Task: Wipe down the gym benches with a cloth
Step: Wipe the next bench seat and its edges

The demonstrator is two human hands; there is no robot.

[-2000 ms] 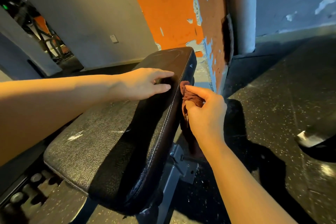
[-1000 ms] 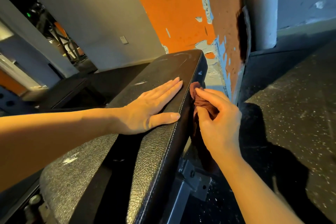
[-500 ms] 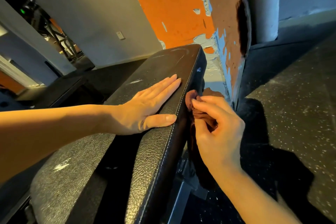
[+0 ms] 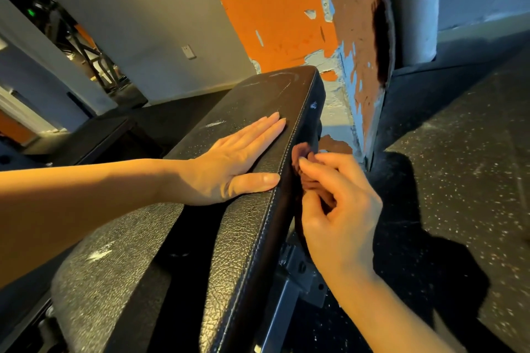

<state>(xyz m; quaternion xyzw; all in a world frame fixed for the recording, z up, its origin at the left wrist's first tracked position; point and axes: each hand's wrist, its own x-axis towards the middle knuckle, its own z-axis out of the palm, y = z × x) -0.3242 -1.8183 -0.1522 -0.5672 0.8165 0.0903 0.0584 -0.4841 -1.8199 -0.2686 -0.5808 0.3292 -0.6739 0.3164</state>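
The bench pad (image 4: 229, 238) is running lengthwise away from the person toward the orange wall (image 4: 266, 8); the left hand (image 4: 232, 169) is lying flat, fingers straight, on its top; the right hand (image 4: 338, 209), nearer the side edge, is pinching the brown cloth (image 4: 304, 157) against that edge.

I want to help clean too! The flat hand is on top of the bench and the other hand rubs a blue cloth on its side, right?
Almost. The cloth is reddish-brown, not blue, as the head view shows. The rest is right.
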